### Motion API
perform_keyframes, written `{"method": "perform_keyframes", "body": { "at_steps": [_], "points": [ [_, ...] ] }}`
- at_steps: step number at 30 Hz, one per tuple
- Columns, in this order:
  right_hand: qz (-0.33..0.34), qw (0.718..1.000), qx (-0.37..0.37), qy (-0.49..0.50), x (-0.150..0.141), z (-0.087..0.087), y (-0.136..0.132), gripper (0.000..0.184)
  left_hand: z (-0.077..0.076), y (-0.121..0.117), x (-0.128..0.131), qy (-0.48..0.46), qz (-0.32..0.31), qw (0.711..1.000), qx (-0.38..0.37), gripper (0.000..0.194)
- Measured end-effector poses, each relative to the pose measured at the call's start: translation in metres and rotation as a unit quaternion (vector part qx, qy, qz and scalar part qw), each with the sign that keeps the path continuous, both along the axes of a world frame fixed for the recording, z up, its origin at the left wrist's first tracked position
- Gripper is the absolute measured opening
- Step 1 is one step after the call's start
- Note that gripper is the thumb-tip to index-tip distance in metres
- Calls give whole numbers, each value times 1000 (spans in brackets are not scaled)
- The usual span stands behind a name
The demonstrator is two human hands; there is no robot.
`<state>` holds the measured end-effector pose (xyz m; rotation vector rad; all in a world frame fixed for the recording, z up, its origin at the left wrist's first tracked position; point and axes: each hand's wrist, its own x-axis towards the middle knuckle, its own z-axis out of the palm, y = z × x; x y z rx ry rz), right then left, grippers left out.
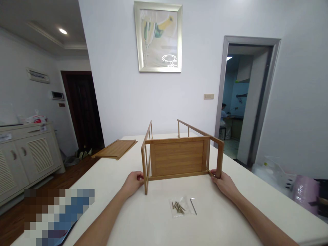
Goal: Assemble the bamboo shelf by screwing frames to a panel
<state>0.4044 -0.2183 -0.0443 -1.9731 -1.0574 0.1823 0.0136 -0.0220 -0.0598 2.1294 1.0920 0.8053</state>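
Note:
A partly assembled wooden shelf rack (179, 157) stands on the white table, its slatless panel upright between two open side frames. My left hand (133, 181) is at the outer side of the left side frame (144, 164), its fingers curled in a pinch; what lies between the fingertips is hidden. My right hand (222, 181) grips the lower part of the right side frame (219, 157), close to the panel's bottom corner. In front of the rack lie a clear plastic bag (176, 212) with several brass-coloured screws (178, 207) and an L-shaped hex key (193, 206).
On the table (143, 225), more flat wooden panels (115, 149) lie at the back left. A pixelated patch (69, 215) covers the near left edge. Plastic wrapping (271, 174) lies beyond the right edge. A person (224, 118) sits in the room past the doorway.

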Motion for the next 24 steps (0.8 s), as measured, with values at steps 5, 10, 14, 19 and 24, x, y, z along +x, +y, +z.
{"method": "perform_keyframes", "body": {
  "at_steps": [5, 10, 14, 19, 24],
  "points": [
    [1, 1000, -2, -2, 0, 0, 0, 29, -1, 1, -1, -4, 28, 999, 34, 19],
    [4, 1000, 3, -2, 2, -1, 1, 30, -6, 2, 1, 18, 45, 997, 59, 12],
    [1, 1000, 3, 4, 1, -1, 1, 31, -8, 2, 3, 22, 31, 998, 45, 11],
    [-1, 1000, -4, 4, 1, 0, 1, 30, -6, 4, 1, 13, 15, 999, 26, 13],
    [3, 1000, 1, -3, 0, 1, 0, 29, -4, 5, 1, 18, 43, 999, 22, 16]
  ]
}}
